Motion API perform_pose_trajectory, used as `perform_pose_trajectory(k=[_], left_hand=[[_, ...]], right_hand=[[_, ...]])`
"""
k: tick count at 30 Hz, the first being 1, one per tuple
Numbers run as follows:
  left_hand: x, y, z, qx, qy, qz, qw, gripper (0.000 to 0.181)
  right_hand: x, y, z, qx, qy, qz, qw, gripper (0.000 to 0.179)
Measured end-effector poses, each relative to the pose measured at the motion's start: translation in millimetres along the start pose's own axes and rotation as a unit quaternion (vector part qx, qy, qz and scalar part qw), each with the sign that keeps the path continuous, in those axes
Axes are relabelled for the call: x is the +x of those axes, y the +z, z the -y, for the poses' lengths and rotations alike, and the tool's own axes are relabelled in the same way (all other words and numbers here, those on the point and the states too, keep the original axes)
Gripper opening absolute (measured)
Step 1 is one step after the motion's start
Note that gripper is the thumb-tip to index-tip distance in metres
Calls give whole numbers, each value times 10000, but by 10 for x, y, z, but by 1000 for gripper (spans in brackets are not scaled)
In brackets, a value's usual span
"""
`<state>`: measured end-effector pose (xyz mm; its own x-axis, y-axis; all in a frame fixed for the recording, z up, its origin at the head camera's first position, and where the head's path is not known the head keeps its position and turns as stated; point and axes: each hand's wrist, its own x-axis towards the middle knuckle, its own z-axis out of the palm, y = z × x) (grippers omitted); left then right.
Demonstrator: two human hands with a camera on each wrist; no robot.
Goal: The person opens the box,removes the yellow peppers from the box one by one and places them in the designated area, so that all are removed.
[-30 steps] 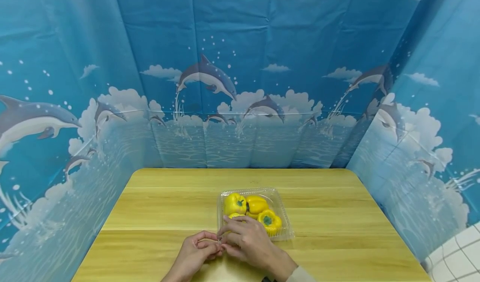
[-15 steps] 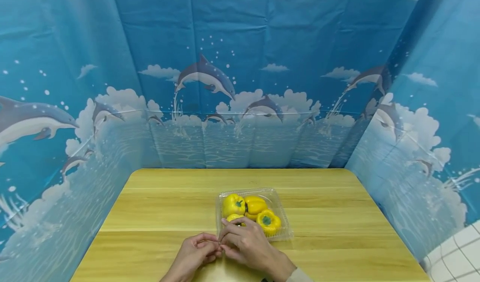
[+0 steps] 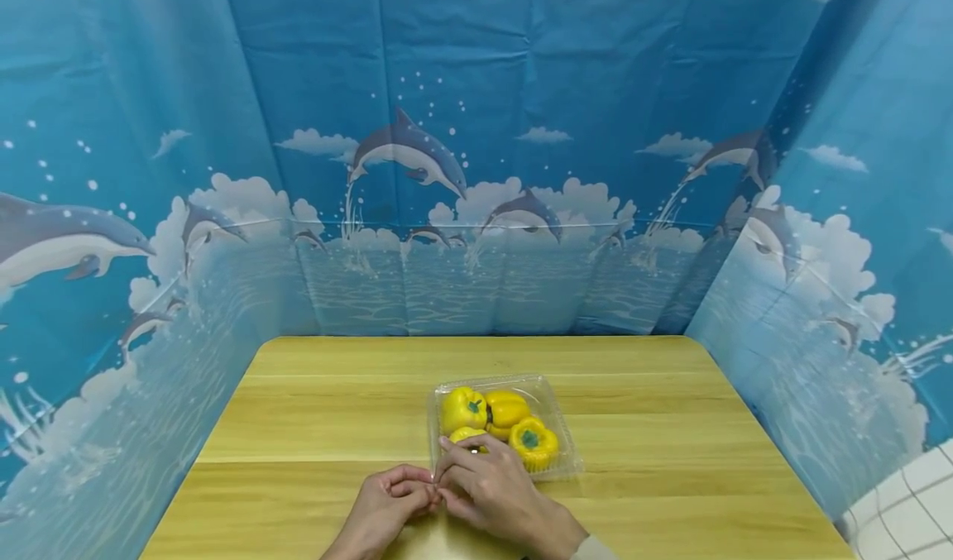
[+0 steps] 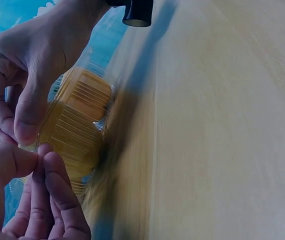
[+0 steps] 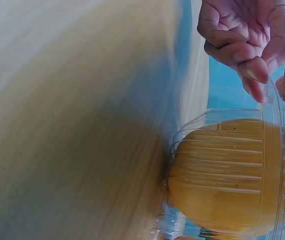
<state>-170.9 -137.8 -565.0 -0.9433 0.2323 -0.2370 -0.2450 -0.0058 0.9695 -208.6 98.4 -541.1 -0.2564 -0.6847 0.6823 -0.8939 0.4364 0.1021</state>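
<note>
A clear plastic clamshell box (image 3: 568, 452) with ribbed walls sits on the table, holding several yellow bell peppers (image 3: 533, 446). My left hand (image 3: 383, 506) pinches the rim at the box's near-left corner between thumb and fingers. Right beside it, my right hand (image 3: 495, 487) pinches the same rim, thumb below and fingers above, and partly covers the nearest pepper. In the right wrist view, the left fingertips (image 5: 255, 70) meet the rim (image 5: 272, 95) at the corner. Whether the lid is fastened cannot be made out.
The wooden table (image 3: 313, 411) has rounded far corners. A blue dolphin-print curtain (image 3: 476, 279) stands behind it and along both sides. White tiles (image 3: 912, 494) show at the lower right. A black cylindrical piece (image 4: 138, 12) sits at the right wrist.
Both hands stay at the same corner, with only tiny finger shifts. The box and peppers look unmoved; the head view has drifted slightly.
</note>
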Motion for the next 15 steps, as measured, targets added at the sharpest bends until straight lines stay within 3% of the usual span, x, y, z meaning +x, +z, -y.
perform_pose_trajectory(k=[8,15], left_hand=[[-47,-3,49,477,102,-246,9985,25],[-103,46,-34,402,143,-299,9986,26]], right_hand=[[180,-167,-28,510,511,-700,9949,25],[154,-194,-32,293,174,-499,9982,27]])
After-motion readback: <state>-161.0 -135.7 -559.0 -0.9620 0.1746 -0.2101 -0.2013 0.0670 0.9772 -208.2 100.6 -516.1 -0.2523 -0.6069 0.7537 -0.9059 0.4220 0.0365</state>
